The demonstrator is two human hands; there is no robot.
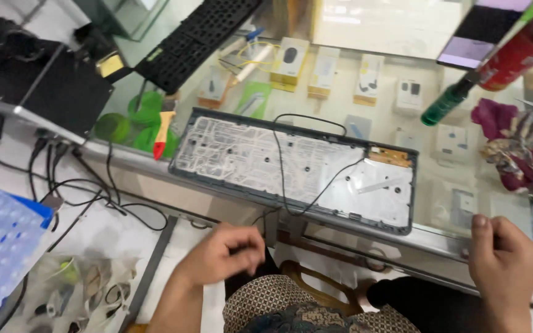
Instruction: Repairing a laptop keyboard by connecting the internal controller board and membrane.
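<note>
The opened keyboard base (pixel 294 169) lies flat on the glass desk (pixel 445 237), its near edge close to the desk's front rim. My left hand (pixel 223 253) is below that rim, fingers curled loosely; I cannot tell whether it pinches anything. My right hand (pixel 506 262) rests at the desk edge, fingers folded, holding nothing that I can see.

Risks, as I judge them:
- The black cable (pixel 282 157) loops across the membrane sheet; a snag by either hand could drag the base off the desk.
- The small circuit board (pixel 391 156) sits exposed and could be knocked.

Count: one keyboard base, one cable, one circuit board, one separate black key frame (pixel 195 40), one green bottle (pixel 445 103), two hands.
</note>
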